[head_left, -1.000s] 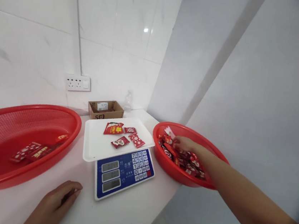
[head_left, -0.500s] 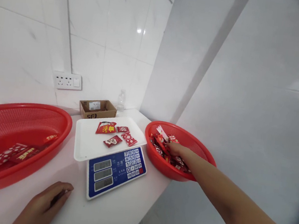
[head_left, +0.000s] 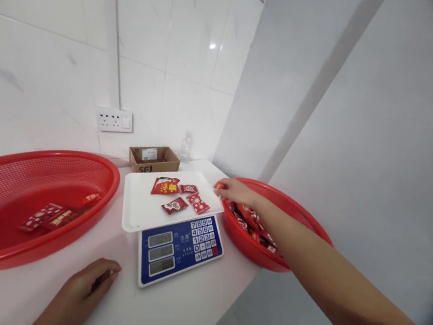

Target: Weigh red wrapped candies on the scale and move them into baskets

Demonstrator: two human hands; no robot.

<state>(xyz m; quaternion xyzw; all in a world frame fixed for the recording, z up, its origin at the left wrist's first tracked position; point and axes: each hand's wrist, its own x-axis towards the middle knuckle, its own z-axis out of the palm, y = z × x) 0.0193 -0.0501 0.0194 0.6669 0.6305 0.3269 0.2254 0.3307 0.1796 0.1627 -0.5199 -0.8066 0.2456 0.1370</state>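
Note:
A blue electronic scale [head_left: 181, 250] with a white weighing tray [head_left: 138, 211] stands on the white counter. Several red snack packets [head_left: 176, 194] lie on the tray. My right hand [head_left: 234, 190] hovers at the tray's right edge, over the rim of the right red basket [head_left: 304, 219], pinching a small red packet [head_left: 219, 186]. More red packets [head_left: 251, 221] fill that basket. My left hand [head_left: 83, 288] rests on the counter in front of the scale, fingers curled loosely, holding nothing I can see.
A large red basket [head_left: 13, 160] at the left holds a few red packets [head_left: 52, 214]. A small cardboard box [head_left: 154, 159] and a clear bottle [head_left: 187, 147] stand at the back wall, under a wall socket [head_left: 114, 120]. The counter ends at the right, beneath the right basket.
My right hand has lifted out of the right basket with a small red packet and moved left to the tray's edge. The left hand has stayed put.

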